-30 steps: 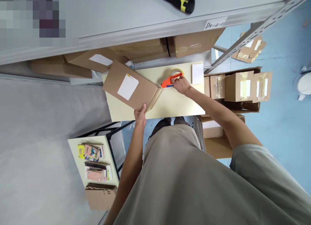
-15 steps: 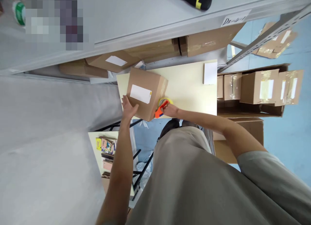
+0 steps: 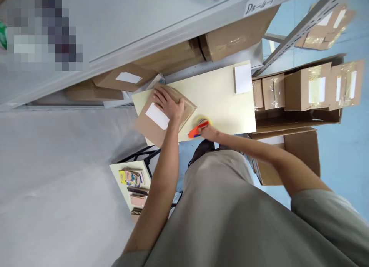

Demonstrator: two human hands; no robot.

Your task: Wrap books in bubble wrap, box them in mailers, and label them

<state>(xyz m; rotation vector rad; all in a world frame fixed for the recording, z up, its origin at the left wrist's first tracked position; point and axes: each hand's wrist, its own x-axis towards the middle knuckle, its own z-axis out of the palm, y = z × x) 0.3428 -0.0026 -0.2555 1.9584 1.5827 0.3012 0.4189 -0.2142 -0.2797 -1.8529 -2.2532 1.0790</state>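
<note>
The left hand [image 3: 170,105] now lies flat, fingers spread, on top of the cardboard box [image 3: 161,117]; half a second ago it gripped the box's near left side, so the box is now pinned down rather than being turned. The right hand [image 3: 209,132] stays closed around the orange tape dispenser [image 3: 198,128], which has barely shifted along the table's near edge. The box sits at the near left corner of the pale table [image 3: 219,101], overhanging that corner, its white label [image 3: 157,116] facing up, with the dispenser just beside its right side
</note>
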